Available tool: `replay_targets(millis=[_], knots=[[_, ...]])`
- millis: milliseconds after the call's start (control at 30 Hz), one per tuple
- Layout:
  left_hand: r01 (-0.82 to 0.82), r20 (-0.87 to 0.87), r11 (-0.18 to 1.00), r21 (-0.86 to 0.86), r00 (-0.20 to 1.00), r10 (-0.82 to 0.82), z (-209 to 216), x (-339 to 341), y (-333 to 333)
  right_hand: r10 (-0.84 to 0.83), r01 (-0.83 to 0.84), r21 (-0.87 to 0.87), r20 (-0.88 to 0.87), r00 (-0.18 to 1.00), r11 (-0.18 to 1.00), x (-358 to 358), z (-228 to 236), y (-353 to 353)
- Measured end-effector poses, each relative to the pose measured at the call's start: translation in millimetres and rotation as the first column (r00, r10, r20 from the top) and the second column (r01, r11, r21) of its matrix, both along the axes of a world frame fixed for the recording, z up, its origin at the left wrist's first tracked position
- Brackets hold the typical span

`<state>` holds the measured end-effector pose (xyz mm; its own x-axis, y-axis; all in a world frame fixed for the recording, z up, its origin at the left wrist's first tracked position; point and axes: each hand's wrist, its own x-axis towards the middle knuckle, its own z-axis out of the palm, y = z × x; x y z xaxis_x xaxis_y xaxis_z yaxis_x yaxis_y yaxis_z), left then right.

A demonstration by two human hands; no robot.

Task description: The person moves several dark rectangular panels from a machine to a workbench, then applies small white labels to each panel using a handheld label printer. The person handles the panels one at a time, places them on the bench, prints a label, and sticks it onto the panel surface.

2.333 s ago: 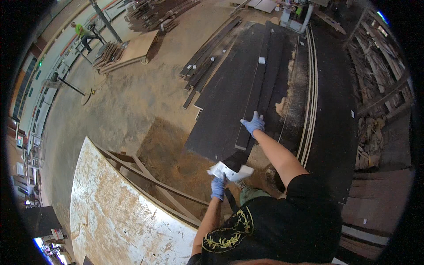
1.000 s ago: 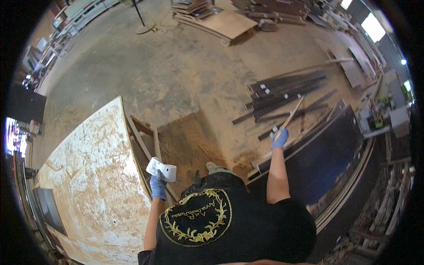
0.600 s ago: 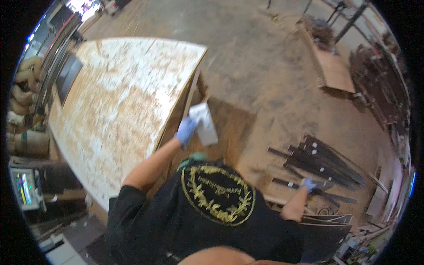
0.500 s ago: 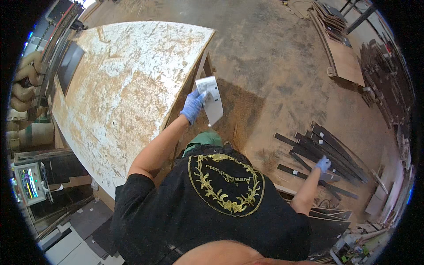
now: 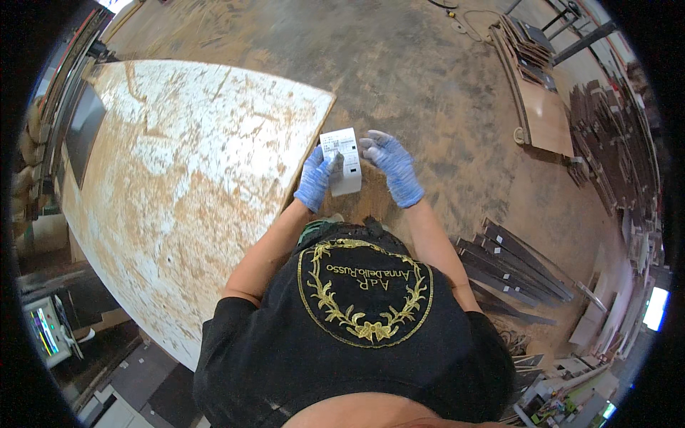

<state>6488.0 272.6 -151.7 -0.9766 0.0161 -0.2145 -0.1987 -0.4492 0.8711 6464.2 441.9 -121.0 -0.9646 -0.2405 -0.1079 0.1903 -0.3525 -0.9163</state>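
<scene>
My left hand (image 5: 314, 178), in a blue-and-white work glove, grips a strip of white printed labels (image 5: 346, 180) by its left side, the thumb lying across the front. Dark square marks run down the strip's right edge. Just right of the strip my right hand (image 5: 392, 167), gloved alike, is raised with its fingers apart and bent toward the labels; nothing shows in it. Several dark narrow strips (image 5: 524, 260), some bearing small white labels, lie on the floor to my right.
A large worn white-topped table (image 5: 193, 164) fills the left, its corner close to my left hand. A dark panel (image 5: 85, 135) lies near its far left edge. A lit screen (image 5: 44, 332) is at lower left. Stacked boards (image 5: 535, 107) stand at far right.
My right hand has come up from the dark strips on the floor to beside the label strip. The left hand still holds the labels, now turned more squarely toward me.
</scene>
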Motion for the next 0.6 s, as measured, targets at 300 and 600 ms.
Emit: replay_targets(millis=[300,600], knots=[[-0.043,-0.004,0.999,-0.025,0.999,0.043,-11.6,-165.6,22.4,0.18,-0.169,0.13,-0.077,0.981,0.977,-176.2,-22.0,6.6],[-0.175,-0.091,0.977,-0.119,0.982,0.164,-3.4,-372.9,51.8,0.415,-0.344,0.475,-0.05,0.908,0.81,-417.7,8.4,25.9]])
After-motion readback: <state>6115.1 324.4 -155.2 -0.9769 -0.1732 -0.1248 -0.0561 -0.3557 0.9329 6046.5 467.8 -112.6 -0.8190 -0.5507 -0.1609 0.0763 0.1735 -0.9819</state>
